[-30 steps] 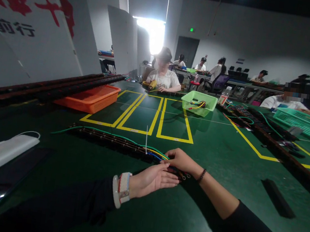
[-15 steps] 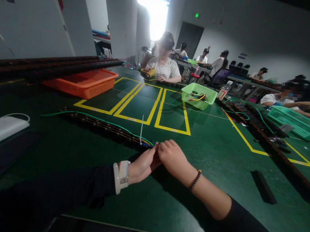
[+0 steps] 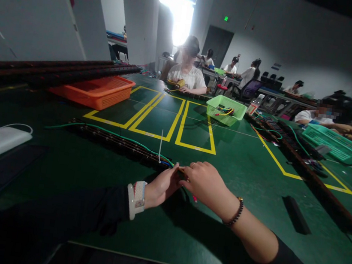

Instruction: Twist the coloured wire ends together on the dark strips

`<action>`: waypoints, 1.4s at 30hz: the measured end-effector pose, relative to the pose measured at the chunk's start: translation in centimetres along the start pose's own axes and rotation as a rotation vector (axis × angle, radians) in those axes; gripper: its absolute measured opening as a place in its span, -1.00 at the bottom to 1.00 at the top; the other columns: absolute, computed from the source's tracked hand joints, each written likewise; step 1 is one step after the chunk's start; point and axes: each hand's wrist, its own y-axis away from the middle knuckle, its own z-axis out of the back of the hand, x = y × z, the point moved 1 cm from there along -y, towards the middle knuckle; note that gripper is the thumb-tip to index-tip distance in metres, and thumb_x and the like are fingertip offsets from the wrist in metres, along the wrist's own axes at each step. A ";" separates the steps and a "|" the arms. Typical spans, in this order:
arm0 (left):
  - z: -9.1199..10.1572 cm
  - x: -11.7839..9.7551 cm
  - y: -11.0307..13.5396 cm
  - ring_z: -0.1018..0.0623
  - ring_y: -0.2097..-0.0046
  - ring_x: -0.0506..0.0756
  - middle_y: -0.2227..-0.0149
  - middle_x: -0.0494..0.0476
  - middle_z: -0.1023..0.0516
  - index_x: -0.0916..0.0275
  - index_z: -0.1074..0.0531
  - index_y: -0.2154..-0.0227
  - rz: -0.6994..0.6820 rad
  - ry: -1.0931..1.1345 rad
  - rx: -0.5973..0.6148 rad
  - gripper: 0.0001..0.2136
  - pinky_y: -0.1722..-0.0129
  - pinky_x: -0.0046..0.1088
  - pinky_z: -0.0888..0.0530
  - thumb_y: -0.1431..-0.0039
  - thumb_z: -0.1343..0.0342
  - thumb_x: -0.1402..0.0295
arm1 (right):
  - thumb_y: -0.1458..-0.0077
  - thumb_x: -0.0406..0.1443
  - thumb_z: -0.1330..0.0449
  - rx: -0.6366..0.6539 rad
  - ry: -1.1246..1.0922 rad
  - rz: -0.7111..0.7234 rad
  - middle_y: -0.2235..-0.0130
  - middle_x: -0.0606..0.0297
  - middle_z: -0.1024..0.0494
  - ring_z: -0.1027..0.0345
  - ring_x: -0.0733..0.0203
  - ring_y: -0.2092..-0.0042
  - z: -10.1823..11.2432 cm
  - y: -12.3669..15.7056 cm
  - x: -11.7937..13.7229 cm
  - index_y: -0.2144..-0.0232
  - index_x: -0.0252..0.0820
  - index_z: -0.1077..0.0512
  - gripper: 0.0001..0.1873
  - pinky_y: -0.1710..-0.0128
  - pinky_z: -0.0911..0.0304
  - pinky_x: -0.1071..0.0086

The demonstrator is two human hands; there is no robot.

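Both left hand (image 3: 160, 189) and right hand (image 3: 209, 184) clamp fingers (image 3: 193, 175) on wires (image 3: 165, 163); the long strip (image 3: 119, 144) slants rightward toward them.

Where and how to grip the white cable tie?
I'd pinch the white cable tie by its upper tail, from the right: that thin end stands nearly upright, clear of the dark strip, while its foot sits by the wires.

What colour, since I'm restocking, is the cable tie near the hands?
White; the cable tie shows best in the head view.
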 end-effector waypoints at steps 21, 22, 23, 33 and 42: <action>-0.2 0.0 0.2 -0.50 0.13 0.12 0.24 0.29 -0.51 0.36 -0.40 0.34 0.032 -0.125 0.045 -0.66 -0.03 -0.24 -0.33 -0.27 0.16 0.20 | -0.19 -0.41 0.01 0.019 0.008 -0.050 0.21 0.14 -0.47 -0.37 0.18 0.23 -3.8 -2.6 -4.9 0.03 -0.16 -0.39 -0.67 0.26 -0.15 0.39; -0.1 0.0 0.2 -0.50 0.12 0.13 0.24 0.29 -0.51 0.36 -0.40 0.34 0.025 -0.130 0.048 -0.66 -0.03 -0.23 -0.32 -0.27 0.16 0.20 | -0.19 -0.40 0.00 0.026 0.015 -0.023 0.22 0.13 -0.46 -0.36 0.18 0.23 -4.3 -2.7 -4.9 0.01 -0.17 -0.38 -0.67 0.24 -0.15 0.38; -0.1 0.0 0.1 -0.50 0.12 0.13 0.23 0.30 -0.51 0.36 -0.40 0.35 0.018 -0.132 0.054 -0.66 -0.04 -0.22 -0.32 -0.27 0.16 0.20 | -0.20 -0.39 -0.01 0.035 0.020 -0.005 0.22 0.13 -0.46 -0.35 0.19 0.23 -4.8 -2.8 -4.9 -0.01 -0.18 -0.37 -0.66 0.23 -0.14 0.38; -0.1 -0.3 0.0 -0.48 0.09 0.11 0.19 0.31 -0.50 0.35 -0.39 0.28 0.072 -0.080 0.054 -0.72 -0.06 -0.27 -0.30 -0.26 0.10 0.23 | -0.21 -0.27 -0.04 -0.025 -0.103 -0.125 0.27 0.16 -0.51 -0.35 0.19 0.20 -2.8 -2.3 -5.0 0.22 -0.21 -0.48 -0.76 0.23 -0.12 0.39; 0.0 -0.3 -0.3 -0.51 0.27 0.02 0.29 0.19 -0.52 0.32 -0.41 0.32 0.082 -0.016 -0.006 -0.75 0.04 -0.37 -0.38 -0.25 0.08 0.25 | -0.11 -0.19 -0.14 0.135 -0.196 -0.119 0.34 0.27 -0.52 -0.38 0.21 0.33 -1.1 -0.8 -3.0 0.36 -0.16 -0.43 -0.84 0.45 -0.07 0.45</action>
